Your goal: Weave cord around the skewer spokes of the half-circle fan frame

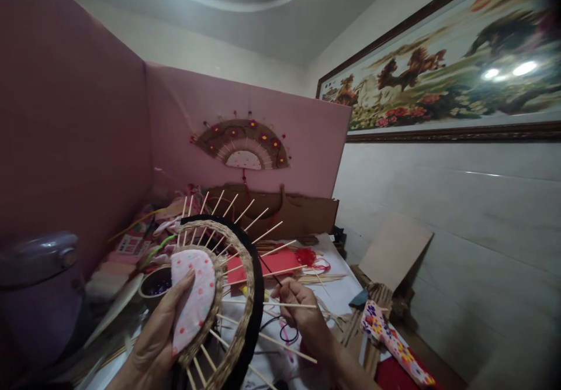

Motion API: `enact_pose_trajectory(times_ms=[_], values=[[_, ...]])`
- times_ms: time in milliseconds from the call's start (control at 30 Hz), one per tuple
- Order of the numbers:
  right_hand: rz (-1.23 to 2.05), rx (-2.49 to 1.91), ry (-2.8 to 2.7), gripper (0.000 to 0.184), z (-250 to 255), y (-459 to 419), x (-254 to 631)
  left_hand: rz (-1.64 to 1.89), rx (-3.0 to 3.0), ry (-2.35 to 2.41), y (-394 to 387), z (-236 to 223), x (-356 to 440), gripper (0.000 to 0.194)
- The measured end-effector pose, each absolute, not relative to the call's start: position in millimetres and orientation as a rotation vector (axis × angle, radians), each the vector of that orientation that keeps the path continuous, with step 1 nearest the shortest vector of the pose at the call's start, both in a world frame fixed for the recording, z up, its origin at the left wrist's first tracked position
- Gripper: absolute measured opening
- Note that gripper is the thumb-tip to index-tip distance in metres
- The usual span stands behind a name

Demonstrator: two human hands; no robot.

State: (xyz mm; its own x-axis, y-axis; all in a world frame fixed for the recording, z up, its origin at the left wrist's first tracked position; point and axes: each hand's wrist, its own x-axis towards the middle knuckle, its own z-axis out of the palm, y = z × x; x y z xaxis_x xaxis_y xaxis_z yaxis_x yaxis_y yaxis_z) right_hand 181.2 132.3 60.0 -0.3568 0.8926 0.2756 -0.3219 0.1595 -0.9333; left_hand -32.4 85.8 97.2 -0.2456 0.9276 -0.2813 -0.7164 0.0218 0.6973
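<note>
My left hand (160, 328) grips a handmade fan by its white, red-dotted fabric centre (197, 279), thumb on the front. Thin wooden sticks radiate from that centre. They pass through a braided straw band (250, 267) and a black outer band (258, 296), and their ends stick out beyond it. To the right of the fan, my right hand (302, 314) pinches a black cord (270, 271) that runs up to the black band. More of the cord loops below the fingers. The fan's lower edge is cut off by the frame.
A finished brown fan (236, 135) with flowers hangs on the pink board (307, 144). Around the hands lie red paper (280, 261), a dark-filled cup (155, 285), a purple container (41, 296), cardboard (394, 249) and a flower-patterned piece (397, 343).
</note>
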Motion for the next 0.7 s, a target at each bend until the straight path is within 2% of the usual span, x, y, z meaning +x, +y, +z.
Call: enact_pose_trajectory(times_ms=[100,200,367,567,700], values=[[1.339,-0.649,-1.328,0.023,60.6,136.8,184.0,1.627,0.36,0.966,87.3,96.1,-36.7,0.032],[1.256,-0.715,-1.3,0.028,61.5,142.9,191.0,1.673,0.438,1.041,91.1,91.9,-43.6,0.027],[1.082,-0.769,-1.468,0.03,64.3,155.4,207.7,1.74,0.532,1.106,97.4,86.0,-53.8,0.02],[0.475,-0.751,-1.862,0.022,71.4,142.4,209.5,1.787,0.569,1.178,98.0,87.1,-51.5,0.017],[0.28,-0.653,-2.067,0.013,71.9,126.7,203.0,1.815,0.601,1.159,97.8,85.1,-48.0,0.013]])
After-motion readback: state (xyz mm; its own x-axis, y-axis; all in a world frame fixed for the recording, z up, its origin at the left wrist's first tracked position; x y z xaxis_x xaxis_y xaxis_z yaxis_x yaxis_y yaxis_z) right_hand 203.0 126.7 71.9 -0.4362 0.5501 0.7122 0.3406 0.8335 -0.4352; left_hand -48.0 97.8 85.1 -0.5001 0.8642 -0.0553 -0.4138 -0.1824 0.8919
